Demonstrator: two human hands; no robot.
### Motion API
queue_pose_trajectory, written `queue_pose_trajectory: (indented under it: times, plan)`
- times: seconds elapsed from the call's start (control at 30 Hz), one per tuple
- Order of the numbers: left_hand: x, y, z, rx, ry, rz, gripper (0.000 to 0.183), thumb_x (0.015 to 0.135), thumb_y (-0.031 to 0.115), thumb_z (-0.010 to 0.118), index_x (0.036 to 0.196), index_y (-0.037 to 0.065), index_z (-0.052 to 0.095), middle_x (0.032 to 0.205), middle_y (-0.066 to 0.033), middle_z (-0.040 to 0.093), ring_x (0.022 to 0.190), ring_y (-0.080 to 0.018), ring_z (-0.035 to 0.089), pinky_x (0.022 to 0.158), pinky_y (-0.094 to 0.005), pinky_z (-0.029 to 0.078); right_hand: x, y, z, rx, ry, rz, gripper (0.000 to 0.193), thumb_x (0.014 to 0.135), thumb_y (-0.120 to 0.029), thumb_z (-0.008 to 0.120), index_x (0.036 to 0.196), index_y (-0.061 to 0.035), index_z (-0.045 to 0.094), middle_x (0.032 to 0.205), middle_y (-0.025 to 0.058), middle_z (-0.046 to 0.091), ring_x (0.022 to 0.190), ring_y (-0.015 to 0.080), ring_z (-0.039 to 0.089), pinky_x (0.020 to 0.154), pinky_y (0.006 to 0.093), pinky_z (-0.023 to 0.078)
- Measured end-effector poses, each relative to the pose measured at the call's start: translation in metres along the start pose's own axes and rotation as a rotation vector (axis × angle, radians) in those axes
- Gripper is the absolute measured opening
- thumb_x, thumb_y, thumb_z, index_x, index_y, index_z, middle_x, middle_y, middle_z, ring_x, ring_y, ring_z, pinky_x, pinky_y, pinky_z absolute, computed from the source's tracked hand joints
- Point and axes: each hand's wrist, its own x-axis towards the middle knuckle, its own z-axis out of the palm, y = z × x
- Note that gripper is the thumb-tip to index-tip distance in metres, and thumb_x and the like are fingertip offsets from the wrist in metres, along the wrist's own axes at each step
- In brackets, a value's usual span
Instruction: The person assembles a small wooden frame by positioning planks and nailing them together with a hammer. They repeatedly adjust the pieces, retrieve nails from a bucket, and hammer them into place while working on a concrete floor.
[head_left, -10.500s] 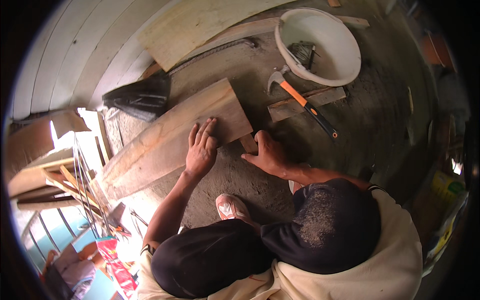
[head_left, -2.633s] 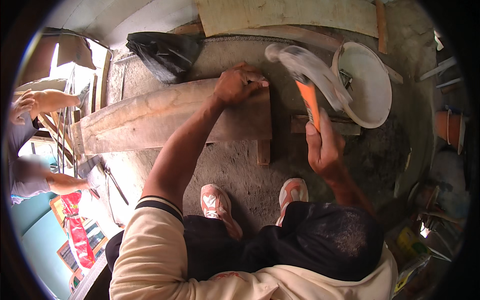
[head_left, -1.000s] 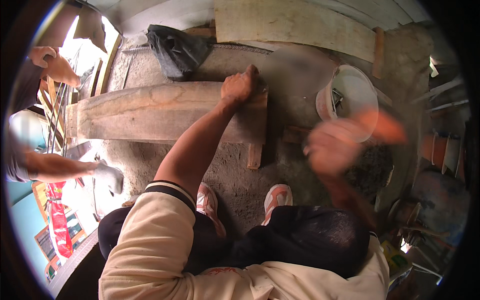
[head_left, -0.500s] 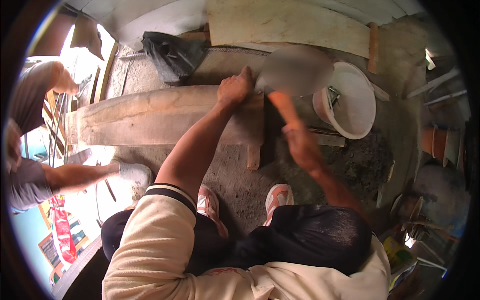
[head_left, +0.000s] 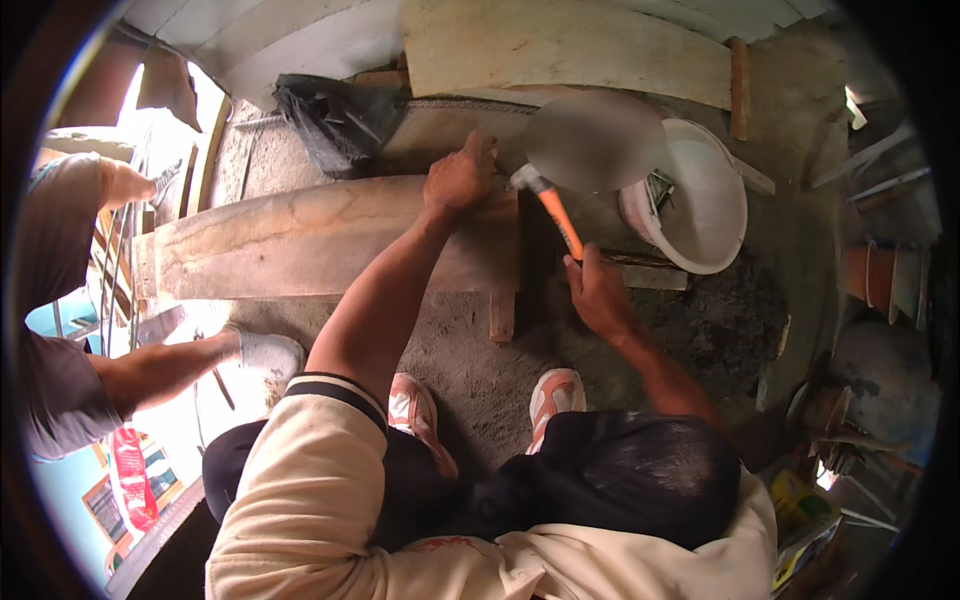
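Observation:
A wide wooden board [head_left: 300, 235] lies crosswise before me, its right end raised on a short wooden piece [head_left: 501, 317]. My left hand [head_left: 460, 180] is at the far right corner of this board, fingers curled; whatever is between them is too small or hidden to make out. In my right hand [head_left: 600, 290] is a hammer [head_left: 560, 220] with an orange handle, gripped near its lower end. The hammer's metal head is just right of my left fingers, close to the board's end.
A white bucket [head_left: 737, 205] with something metallic inside stands at the right, beside a blurred patch. A black plastic bag [head_left: 335, 125] lies beyond the board. Pale sheets lean at the back. Another person's leg [head_left: 170, 365] reaches in from the left. Clutter lines the right side.
The hammer, smeared by motion before, now shows sharply with its head by the board's end. My left hand stays at the corner. The other person's legs at the left have shifted slightly.

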Motion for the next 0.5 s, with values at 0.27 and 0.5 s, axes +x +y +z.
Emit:
queue_pose_trajectory:
  times: [0.27, 0.5]
  plan:
    - [-0.004, -0.005, 0.005, 0.036, 0.047, 0.045, 0.038, 0.11, 0.045, 0.051, 0.131, 0.015, 0.061, 0.107, -0.0261, 0.077, 0.102, -0.0514, 0.072, 0.09, -0.0614, 0.055, -0.02, 0.024, -0.042, 0.57, 0.599, -0.736, 0.016, 0.113, -0.017, 0.053, 0.117, -0.0013, 0.054, 0.084, 0.0185, 0.064, 0.064, 0.0263, 0.061, 0.054, 0.0407, 0.047]
    - [0.008, 0.002, -0.004, 0.09, 0.1, 0.087, 0.038, 0.111, 0.043, 0.05, 0.128, 0.01, 0.06, 0.105, -0.0271, 0.077, 0.098, -0.0503, 0.073, 0.087, -0.0596, 0.056, -0.019, 0.03, 0.014, 0.127, 0.215, -0.059, 0.03, 0.109, -0.026, 0.065, 0.113, 0.003, 0.057, 0.089, 0.0304, 0.068, 0.085, 0.0533, 0.068, 0.074, 0.0587, 0.053]
